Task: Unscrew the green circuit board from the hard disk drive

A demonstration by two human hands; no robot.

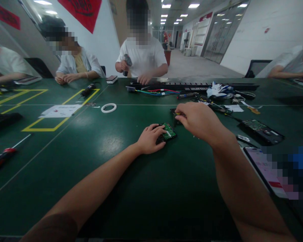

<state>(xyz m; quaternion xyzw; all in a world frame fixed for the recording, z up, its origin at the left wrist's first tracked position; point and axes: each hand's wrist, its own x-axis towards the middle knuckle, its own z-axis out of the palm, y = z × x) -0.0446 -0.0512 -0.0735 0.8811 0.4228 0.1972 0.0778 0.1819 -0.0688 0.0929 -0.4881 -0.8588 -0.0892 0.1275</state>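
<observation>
My left hand [151,139] lies over a hard drive [169,131] on the green table, thumb and fingers around its near-left side, holding it. The green circuit board of the drive faces up. Above its right corner, my right hand [195,119] is closed in a pinch on a small screwdriver [177,115]. A bit of yellow handle shows between the fingers, and a thin dark shaft points down at the board's edge. Whether the tip touches a screw is too small to tell. Partly hidden behind my right fingers is another dark object with a board-like surface.
Another hard drive [261,131] and a tablet-like screen [265,171] lie to my right. A red-and-black screwdriver [5,156] is at far left, a tape roll [108,108] ahead. Cables and long black bars [192,85] span the back. Several people sit around; one [141,57] holds a power tool.
</observation>
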